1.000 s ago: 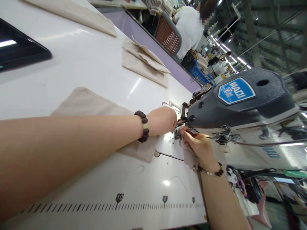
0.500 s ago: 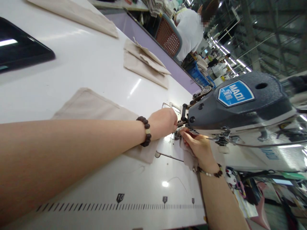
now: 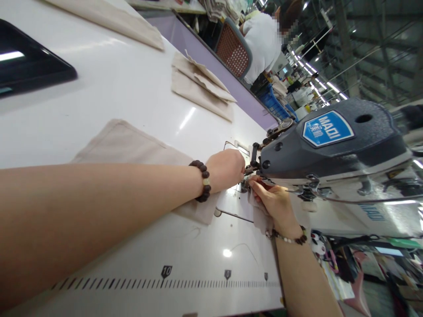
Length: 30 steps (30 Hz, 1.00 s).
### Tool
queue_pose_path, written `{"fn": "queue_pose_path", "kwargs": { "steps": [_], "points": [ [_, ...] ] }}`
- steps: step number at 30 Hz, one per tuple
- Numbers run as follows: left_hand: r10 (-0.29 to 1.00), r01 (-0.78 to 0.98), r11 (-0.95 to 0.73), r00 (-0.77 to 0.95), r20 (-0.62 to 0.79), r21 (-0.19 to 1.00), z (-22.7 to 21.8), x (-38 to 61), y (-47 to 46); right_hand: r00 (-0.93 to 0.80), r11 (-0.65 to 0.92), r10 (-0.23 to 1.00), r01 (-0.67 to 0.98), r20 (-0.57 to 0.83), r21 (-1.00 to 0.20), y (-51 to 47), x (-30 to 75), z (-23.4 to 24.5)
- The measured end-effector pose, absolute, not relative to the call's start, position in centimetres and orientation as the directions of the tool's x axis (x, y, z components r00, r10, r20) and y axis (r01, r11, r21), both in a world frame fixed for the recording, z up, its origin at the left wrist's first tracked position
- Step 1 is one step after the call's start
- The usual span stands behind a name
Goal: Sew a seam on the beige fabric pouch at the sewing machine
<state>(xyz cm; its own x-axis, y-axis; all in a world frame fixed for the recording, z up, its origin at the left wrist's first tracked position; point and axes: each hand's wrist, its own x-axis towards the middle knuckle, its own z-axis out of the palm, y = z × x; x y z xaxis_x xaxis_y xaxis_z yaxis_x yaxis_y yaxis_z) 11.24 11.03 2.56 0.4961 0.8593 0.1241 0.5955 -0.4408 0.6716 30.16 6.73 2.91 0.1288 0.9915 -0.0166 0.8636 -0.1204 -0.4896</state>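
My left hand [image 3: 226, 169] is closed beside the presser foot of a grey sewing machine [image 3: 330, 145]; its fingertips are mostly hidden, and what they grip does not show. Under that forearm a beige fabric piece [image 3: 132, 141] lies flat on the white table [image 3: 115, 237], one corner reaching out below the wrist. Right of the needle area, my right hand [image 3: 274, 200] pinches the edge of a smaller beige cloth [image 3: 261, 213], which hangs in folds below the fingers. Both hands are close together, with the metal needle parts [image 3: 246, 182] between them.
Folded beige pieces [image 3: 201, 86] and a long beige strip [image 3: 109, 20] lie toward the far edge. A glossy black panel [image 3: 33, 61] is at left. A ruler scale [image 3: 165, 281] runs along the near side. Beyond the table a person in white [image 3: 262, 44] sits on a chair [image 3: 234, 48].
Both hands keep almost the same place at the needle area. The whole view has shifted very slightly.
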Motion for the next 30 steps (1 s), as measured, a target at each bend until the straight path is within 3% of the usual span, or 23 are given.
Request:
{"fn": "queue_pose_path", "kwargs": {
  "steps": [30],
  "points": [
    [0.848,0.561,-0.458,0.510,0.148,0.690,2.6,11.1,11.2,0.030,-0.022,0.999,0.888,0.011,-0.460,6.9,31.3,2.3]
  ]
}}
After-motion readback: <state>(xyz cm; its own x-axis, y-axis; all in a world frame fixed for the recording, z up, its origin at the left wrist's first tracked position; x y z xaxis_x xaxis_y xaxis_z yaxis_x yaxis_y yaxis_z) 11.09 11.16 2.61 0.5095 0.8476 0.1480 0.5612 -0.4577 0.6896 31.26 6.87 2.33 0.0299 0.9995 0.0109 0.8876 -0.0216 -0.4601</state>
